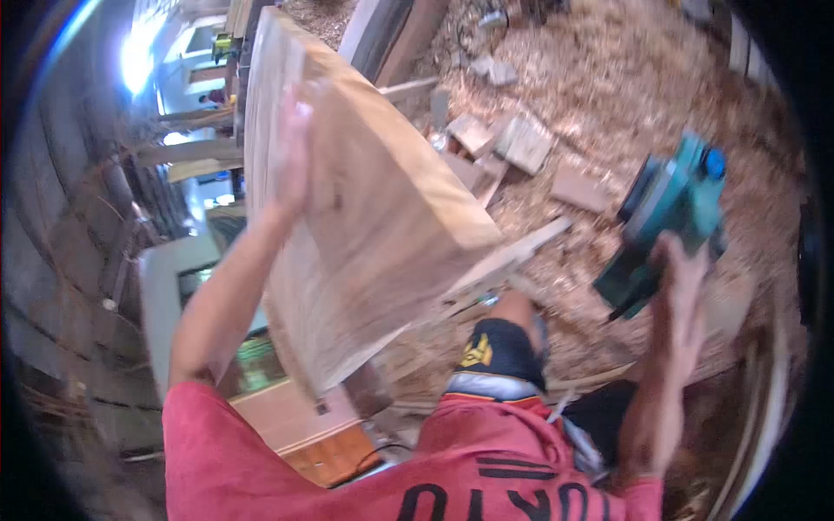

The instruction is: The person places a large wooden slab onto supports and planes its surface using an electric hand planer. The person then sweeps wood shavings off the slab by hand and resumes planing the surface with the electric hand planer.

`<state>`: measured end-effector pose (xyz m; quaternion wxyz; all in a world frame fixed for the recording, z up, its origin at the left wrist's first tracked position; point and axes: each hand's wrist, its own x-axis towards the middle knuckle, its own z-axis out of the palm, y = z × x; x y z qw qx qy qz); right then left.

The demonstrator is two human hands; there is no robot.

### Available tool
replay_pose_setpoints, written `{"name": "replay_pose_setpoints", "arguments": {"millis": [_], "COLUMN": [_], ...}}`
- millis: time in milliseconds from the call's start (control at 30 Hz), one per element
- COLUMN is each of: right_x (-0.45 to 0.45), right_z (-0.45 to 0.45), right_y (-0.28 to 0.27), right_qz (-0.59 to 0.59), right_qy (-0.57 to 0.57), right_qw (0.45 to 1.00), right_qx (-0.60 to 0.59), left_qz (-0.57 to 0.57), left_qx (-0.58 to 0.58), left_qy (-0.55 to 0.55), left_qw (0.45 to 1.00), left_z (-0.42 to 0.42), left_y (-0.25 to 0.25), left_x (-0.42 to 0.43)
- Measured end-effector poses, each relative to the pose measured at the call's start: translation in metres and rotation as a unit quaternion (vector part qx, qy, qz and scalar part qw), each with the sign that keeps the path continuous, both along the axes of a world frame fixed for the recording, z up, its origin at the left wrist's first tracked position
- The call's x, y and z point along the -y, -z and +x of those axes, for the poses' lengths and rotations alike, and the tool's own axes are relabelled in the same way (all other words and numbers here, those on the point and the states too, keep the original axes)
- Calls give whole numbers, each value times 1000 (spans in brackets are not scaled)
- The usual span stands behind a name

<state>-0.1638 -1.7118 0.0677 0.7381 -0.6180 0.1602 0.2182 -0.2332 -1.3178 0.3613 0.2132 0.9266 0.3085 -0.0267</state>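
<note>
A thick pale wooden slab (373, 200) stands tilted in front of me, its broad face and long edge showing. My left hand (294, 143) lies against the face of this slab, fingers stretched out toward its far end and somewhat blurred. Off to the right, clear of the wood, my right hand (682, 265) is wrapped round the handle of a teal electric planer (669, 213) with a blue knob. Its underside cannot be made out well.
Wood shavings (599, 87) cover the ground on the right. Several wood offcuts (524, 143) lie beyond the slab. A thin strip of wood (530, 243) sticks out beneath the slab's near corner. An orange board (326, 456) is low at the left, and stacked timber (191, 154) stands farther back.
</note>
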Motion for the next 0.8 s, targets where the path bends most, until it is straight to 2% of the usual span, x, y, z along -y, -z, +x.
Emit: {"name": "replay_pose_setpoints", "arguments": {"millis": [33,100,233,300,367,467,567,700,800], "right_x": [-3,4,-12,-4,-7,14,24,11,-1], "right_z": [4,11,47,64,77,88,130,175,219], "right_y": [-35,-68,-213,-223,-281,-318,-361,-411,-412], "right_qz": [2,61,32,59,31,-14,-51,-131,-131], "right_qy": [13,29,58,24,-8,-111,-176,-312,-416], "right_qw": [1000,997,993,993,995,993,983,940,894], "right_qx": [-22,-34,-98,-96,-95,-33,-4,41,107], "left_qz": [74,157,118,108,103,90,73,58,56], "left_qx": [-5,-28,-36,-48,-13,14,-14,-3,-7], "left_qy": [40,57,-9,-39,-38,-51,-63,-73,-73], "left_qw": [996,985,992,992,994,995,995,996,996], "left_z": [-13,-36,-75,-81,-97,-123,-108,-110,-107], "left_y": [-2,-9,-28,-29,-23,-15,-25,-23,-27], "left_x": [16,52,128,133,126,128,134,133,132]}}
